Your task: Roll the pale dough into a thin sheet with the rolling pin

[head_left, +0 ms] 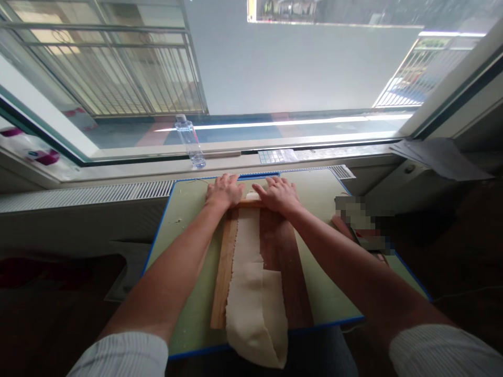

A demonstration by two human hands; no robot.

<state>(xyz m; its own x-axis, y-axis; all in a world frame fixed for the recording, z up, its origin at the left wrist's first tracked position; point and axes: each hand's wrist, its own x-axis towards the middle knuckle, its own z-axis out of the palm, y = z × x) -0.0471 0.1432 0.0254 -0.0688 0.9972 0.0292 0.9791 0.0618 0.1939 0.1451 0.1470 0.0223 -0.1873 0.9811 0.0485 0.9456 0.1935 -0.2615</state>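
A long strip of pale dough (248,235) runs along a wooden board (281,241); its near end is folded over and hangs past the front edge. Across the far end of the dough lies a wooden rolling pin (251,203). My left hand (225,191) rests on the pin's left part, fingers stretched forward. On its right part lies my right hand (281,195), palm down, thumb pointing inward and fingers spread. Both palms hide the ends of the pin. A small piece of dough (252,194) shows beyond the pin, between the hands.
The board sits on a light green table (318,209) with a blue rim, against a windowsill. A clear bottle (190,141) and a flat gridded item (277,156) stand on the sill. Papers (440,157) lie at the right. Dough crumbs (178,220) dot the table's left side.
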